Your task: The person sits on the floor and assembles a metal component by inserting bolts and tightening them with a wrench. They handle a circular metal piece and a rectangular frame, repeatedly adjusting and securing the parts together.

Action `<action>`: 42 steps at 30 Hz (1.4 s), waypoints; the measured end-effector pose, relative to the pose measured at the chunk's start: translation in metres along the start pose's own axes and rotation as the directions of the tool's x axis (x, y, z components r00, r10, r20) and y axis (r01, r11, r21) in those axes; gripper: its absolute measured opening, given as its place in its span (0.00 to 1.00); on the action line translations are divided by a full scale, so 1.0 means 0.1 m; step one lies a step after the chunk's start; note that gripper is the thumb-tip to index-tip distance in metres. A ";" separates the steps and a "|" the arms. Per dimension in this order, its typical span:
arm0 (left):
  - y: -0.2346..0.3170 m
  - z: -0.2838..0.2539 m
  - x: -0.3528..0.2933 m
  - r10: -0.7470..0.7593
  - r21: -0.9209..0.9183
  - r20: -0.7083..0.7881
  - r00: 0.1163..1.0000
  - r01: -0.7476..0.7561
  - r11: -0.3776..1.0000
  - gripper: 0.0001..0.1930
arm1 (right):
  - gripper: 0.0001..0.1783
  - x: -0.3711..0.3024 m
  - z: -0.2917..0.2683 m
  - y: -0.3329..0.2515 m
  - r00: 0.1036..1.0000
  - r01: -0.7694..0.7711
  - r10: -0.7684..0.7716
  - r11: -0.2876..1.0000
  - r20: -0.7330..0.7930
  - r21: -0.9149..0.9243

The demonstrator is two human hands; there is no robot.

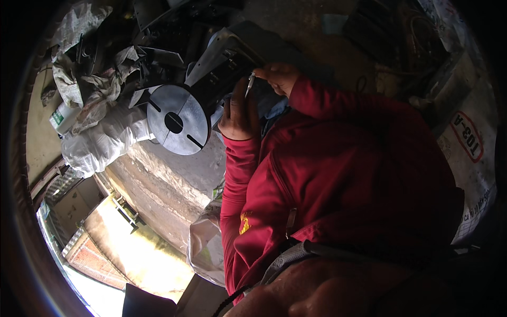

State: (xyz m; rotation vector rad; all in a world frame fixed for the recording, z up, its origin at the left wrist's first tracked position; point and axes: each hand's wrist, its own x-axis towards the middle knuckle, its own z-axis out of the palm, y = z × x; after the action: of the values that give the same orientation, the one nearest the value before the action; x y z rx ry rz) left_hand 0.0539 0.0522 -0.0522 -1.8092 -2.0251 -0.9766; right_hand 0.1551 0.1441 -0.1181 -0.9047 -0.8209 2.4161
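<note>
The left hand (238,113) grips the dark machine body just right of the round grey slotted metal disc (178,126). The right hand (278,76), above and right of the disc, pinches a thin silvery metal tool (250,83), tip pointing down.

Two hands are at work: one left hand (238,113) and one right hand (278,75). One thin metal tool (250,84) shows between them. One round slotted metal disc (177,119) (three slots, one centre hole) sits beside one white plastic bottle (63,117) and several crumpled rags (100,90).
</note>
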 end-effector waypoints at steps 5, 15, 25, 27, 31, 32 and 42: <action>-0.08 0.17 0.02 -0.070 0.032 0.052 0.996 0.068 0.997 0.14 | 0.18 0.02 -0.05 -0.01 0.996 0.032 -0.036 0.998 0.083 0.049; 0.04 0.03 0.02 -0.129 0.085 0.066 0.989 0.123 0.989 0.12 | 0.22 0.01 -0.01 -0.05 0.998 0.060 -0.059 0.997 0.021 -0.041; -0.09 -0.15 -0.26 -0.063 0.150 0.134 0.989 0.043 0.988 0.25 | 0.15 0.07 -0.06 0.05 0.997 0.028 -0.027 1.000 0.079 -0.008; -0.13 -0.10 -0.22 -0.048 0.120 0.125 0.991 0.033 0.992 0.26 | 0.15 0.06 -0.08 0.02 0.994 0.040 -0.039 0.999 0.100 -0.007; -0.15 -0.05 -0.23 -0.034 0.065 0.085 0.996 0.029 0.997 0.26 | 0.16 0.09 -0.08 0.02 1.000 0.005 -0.003 0.999 0.031 -0.041; -0.15 -0.07 -0.21 -0.036 0.101 0.130 0.991 0.023 0.995 0.26 | 0.16 0.09 -0.07 0.02 0.999 0.010 -0.009 1.000 0.034 -0.029; -0.11 -0.15 -0.18 -0.085 0.165 0.226 0.970 0.048 0.985 0.27 | 0.16 0.07 -0.07 -0.01 0.994 -0.035 0.030 0.998 0.106 0.050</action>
State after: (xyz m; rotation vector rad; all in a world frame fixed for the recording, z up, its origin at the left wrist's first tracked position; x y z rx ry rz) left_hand 0.0437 0.0283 -0.0549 -1.8546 -2.2425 -0.6216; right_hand 0.1550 0.1519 -0.1246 -0.7823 -0.7821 2.5194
